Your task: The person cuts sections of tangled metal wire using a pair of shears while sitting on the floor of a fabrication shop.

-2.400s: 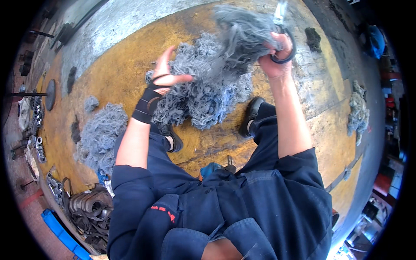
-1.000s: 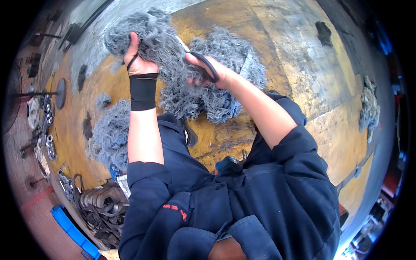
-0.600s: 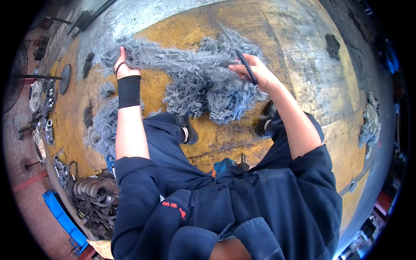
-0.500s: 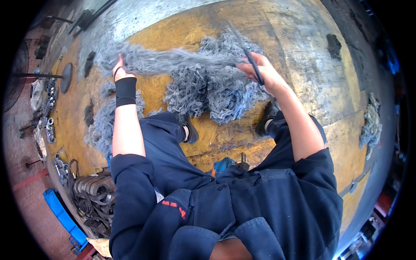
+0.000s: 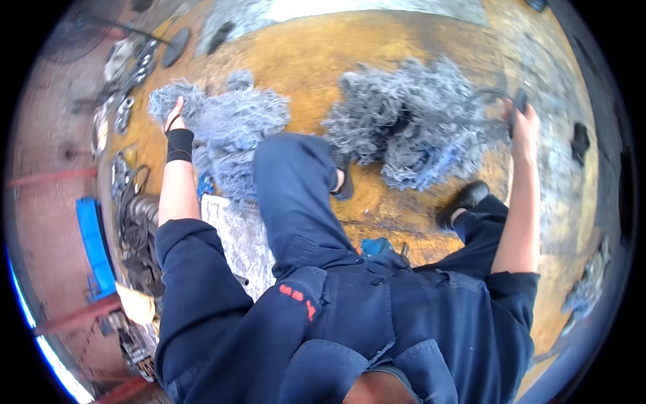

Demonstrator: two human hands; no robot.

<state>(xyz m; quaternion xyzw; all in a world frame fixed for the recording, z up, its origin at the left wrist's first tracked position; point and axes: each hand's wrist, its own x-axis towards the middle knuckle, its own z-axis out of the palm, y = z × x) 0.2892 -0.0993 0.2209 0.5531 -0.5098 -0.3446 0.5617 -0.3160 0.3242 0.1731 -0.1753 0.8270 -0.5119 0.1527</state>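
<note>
My left hand (image 5: 176, 116), with a black wrist wrap, is closed around a bunch of grey yarn (image 5: 180, 95) at the left. The bunch is over the edge of a smaller grey yarn heap (image 5: 245, 118). Out to the right, my right hand (image 5: 526, 128) is closed on a dark long tool (image 5: 518, 108). Motion smears the tool's thin parts, which point left over the large tangled grey yarn pile (image 5: 410, 118); I cannot tell its exact kind. That pile, with some bluish strands, lies on the floor between my feet.
Worn yellow flooring (image 5: 296, 54) lies under the heaps. A round-based stand (image 5: 176, 47), metal rings (image 5: 124, 111) and dark coiled parts (image 5: 141, 236) are at the left. Beyond them is a blue metal piece (image 5: 96, 246). More yarn (image 5: 587, 286) lies at the far right.
The yarn stretched between my hands is no longer spanning them. My right hand has swung right with the tool; my left keeps a yarn bunch. The view has turned left.
</note>
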